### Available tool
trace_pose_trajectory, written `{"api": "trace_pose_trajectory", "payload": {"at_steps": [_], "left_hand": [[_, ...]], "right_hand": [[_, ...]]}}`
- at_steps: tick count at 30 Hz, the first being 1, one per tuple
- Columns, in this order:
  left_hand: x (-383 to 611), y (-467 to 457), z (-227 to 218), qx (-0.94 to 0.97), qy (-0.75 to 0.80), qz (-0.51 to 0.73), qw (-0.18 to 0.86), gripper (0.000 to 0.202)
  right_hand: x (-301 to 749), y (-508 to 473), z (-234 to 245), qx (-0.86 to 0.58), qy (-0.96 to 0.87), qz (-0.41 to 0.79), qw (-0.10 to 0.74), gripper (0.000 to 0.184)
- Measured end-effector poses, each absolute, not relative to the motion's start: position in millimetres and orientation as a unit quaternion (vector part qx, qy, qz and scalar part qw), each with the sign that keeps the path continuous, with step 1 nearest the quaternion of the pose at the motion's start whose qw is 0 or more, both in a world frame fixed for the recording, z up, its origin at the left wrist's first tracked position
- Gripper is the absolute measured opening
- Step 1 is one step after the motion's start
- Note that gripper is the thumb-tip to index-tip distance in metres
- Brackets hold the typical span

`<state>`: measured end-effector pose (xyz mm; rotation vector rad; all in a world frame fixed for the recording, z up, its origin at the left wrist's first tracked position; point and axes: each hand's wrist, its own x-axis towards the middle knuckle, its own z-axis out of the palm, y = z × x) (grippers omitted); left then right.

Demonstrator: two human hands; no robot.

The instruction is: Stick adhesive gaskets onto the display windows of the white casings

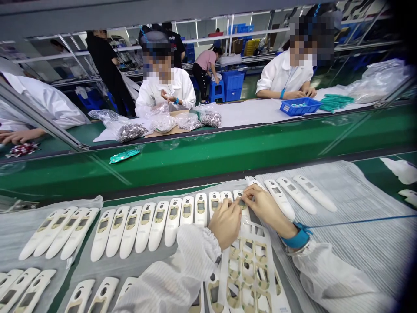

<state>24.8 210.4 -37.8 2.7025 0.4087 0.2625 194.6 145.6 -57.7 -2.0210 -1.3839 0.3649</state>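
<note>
The fingers (pixel 235 204) of the left hand (pixel 225 222) and those of the right hand (pixel 264 204) meet pinched narrow over the small window of one white plastic case (pixel 243 208), the tips pressing down on it, seemingly seating a thin label there; whether a label lies under the tips cannot be told. That case lies at the right end of a close row of cases (pixel 156 224), faces up and side by side, so each window is easy to reach in turn. Just nearer the person than the case lies a sticker sheet (pixel 249 265) with many gaps, kept within easy reach. Right of the case three plainer cases (pixel 295 195) lie apart. A blue wrist strap (pixel 298 238) and cord sit on the right wrist. All rest on a padded desk (pixel 358 243); beyond it runs a green conveyor belt (pixel 228 152).
</note>
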Motion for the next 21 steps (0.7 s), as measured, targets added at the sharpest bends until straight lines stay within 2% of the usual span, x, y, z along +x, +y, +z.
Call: {"api": "trace_pose_trajectory", "payload": {"at_steps": [9,16,21], "left_hand": [[30,203,-31,0.98,0.151,0.043,0.126,0.03],[29,206,-29,0.982,0.147,0.024,0.112,0.033],[27,203,-26,0.984,0.144,0.019,0.1,0.036]], "right_hand": [[173,132,-47,-0.787,-0.571,0.014,0.235,0.027],[176,126,-51,-0.814,-0.544,-0.052,0.197,0.033],[175,116,-52,-0.776,-0.605,-0.07,0.164,0.036]]}}
